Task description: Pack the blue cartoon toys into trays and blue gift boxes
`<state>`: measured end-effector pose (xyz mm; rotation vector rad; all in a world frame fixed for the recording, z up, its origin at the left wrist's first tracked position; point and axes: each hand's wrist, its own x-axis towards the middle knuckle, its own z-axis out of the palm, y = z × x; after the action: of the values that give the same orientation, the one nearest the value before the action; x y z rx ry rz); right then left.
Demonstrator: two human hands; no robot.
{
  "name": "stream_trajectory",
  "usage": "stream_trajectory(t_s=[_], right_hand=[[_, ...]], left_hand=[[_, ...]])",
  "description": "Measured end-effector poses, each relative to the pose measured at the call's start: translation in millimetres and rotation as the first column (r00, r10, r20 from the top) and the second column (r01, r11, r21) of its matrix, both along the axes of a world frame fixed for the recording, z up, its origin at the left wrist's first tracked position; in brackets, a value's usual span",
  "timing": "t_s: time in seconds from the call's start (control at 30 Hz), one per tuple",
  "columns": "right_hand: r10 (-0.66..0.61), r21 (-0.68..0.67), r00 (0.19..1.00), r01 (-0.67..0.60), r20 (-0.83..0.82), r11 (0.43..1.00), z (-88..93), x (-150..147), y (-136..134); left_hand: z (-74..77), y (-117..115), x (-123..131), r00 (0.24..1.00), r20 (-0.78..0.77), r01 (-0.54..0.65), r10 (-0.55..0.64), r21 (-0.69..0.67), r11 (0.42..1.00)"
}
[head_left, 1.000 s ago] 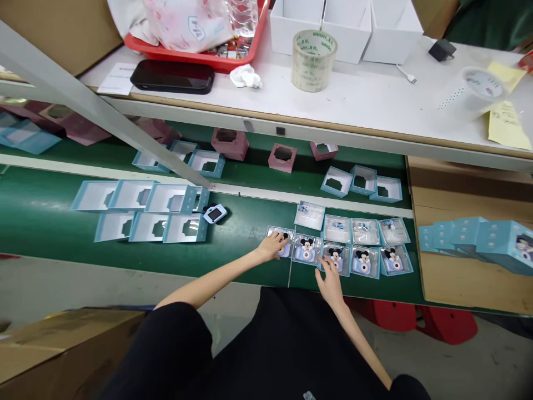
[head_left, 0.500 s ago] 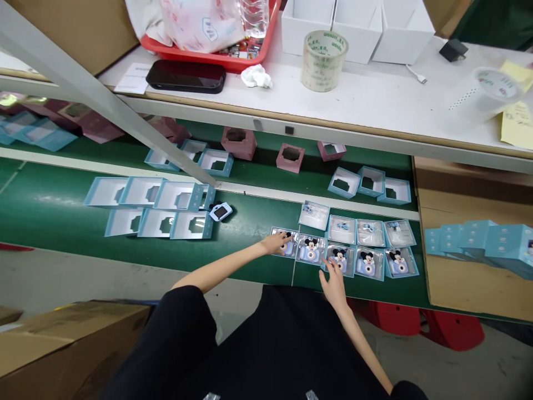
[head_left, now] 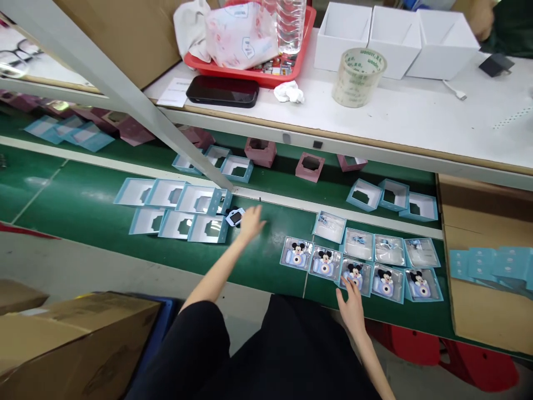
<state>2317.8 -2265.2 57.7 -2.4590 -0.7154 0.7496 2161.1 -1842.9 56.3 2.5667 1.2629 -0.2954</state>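
Note:
My left hand (head_left: 251, 223) is over the green bench with its fingers apart, just right of a small blue toy camera (head_left: 235, 217) with a dark screen; whether it touches the camera I cannot tell. My right hand (head_left: 351, 304) is open, its fingertips at the near edge of a blue box (head_left: 357, 276) holding a mouse-figure camera. Similar camera boxes flank it, including one (head_left: 296, 254) at the row's left end. Behind them is a row of trays, among them a clear tray (head_left: 358, 245) with small blue parts.
Empty blue box sleeves (head_left: 207, 228) stand left of the toy camera. Pink boxes (head_left: 310, 167) and more blue sleeves (head_left: 365, 195) sit under the white shelf (head_left: 308, 119). A slanted grey post (head_left: 137, 100) crosses on the left. Flat blue boxes (head_left: 499, 264) lie on cardboard at right.
My left hand has left the leftmost camera box and moved left to beside the loose toy camera. My right hand stays at the middle box. The whole view has shifted.

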Motion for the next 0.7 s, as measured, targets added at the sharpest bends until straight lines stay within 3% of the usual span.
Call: stream_trajectory(t_s=[0.03, 0.1, 0.2, 0.27, 0.33, 0.37, 0.43, 0.5, 0.53, 0.6, 0.7], right_hand=[[-0.002, -0.003, 1.0, 0.002, 0.006, 1.0, 2.1, 0.1, -0.7], [0.0, 0.002, 1.0, 0.0, 0.014, 1.0, 7.2, -0.5, 1.6], [0.006, 0.039, 1.0, -0.005, -0.02, 0.999, 16.8, -1.4, 20.4], [0.035, 0.075, 0.991, -0.025, -0.131, 0.997, 25.6, 1.5, 46.1], [0.088, 0.148, 0.953, -0.046, -0.291, 0.988, 37.8, 11.1, 80.4], [0.12, 0.199, 0.927, -0.051, -0.355, 0.979, 45.1, 19.1, 98.6], [0.202, 0.305, 0.891, -0.077, -0.406, 0.949, 60.7, 41.9, 132.1], [0.291, 0.369, 0.878, -0.145, -0.38, 0.918, 72.8, 70.8, 156.2], [0.329, 0.371, 0.872, -0.188, -0.363, 0.909, 75.8, 86.0, 164.2], [0.365, 0.315, 0.873, -0.264, -0.323, 0.912, 73.1, 113.8, 174.4], [0.351, 0.096, 0.917, -0.339, -0.189, 0.936, 49.3, 142.6, 185.6]], left_hand=[[2.4, 25.4, -11.1, 0.992, -0.07, -0.1, 0.102, 0.032, 0.994], [3.6, 63.2, -28.8, 0.969, -0.153, -0.196, 0.194, 0.002, 0.981], [4.6, 79.0, -32.8, 0.968, -0.166, -0.199, 0.187, -0.055, 0.978], [11.7, 63.3, -17.4, 0.985, -0.079, -0.166, 0.156, -0.131, 0.977], [25.3, 31.6, 9.2, 0.982, 0.161, -0.036, 0.095, -0.335, 0.941], [33.4, 12.2, 24.9, 0.947, 0.313, 0.089, 0.067, -0.457, 0.885], [48.4, -27.3, 57.3, 0.844, 0.535, 0.357, 0.045, -0.622, 0.697], [57.2, -60.2, 87.4, 0.789, 0.612, 0.493, 0.055, -0.684, 0.538], [58.3, -72.6, 100.2, 0.779, 0.623, 0.515, 0.066, -0.697, 0.5], [55.7, -89.7, 118.3, 0.779, 0.618, 0.479, 0.108, -0.697, 0.533], [50.3, -103.2, 114.6, 0.754, 0.596, 0.294, 0.275, -0.681, 0.67]])
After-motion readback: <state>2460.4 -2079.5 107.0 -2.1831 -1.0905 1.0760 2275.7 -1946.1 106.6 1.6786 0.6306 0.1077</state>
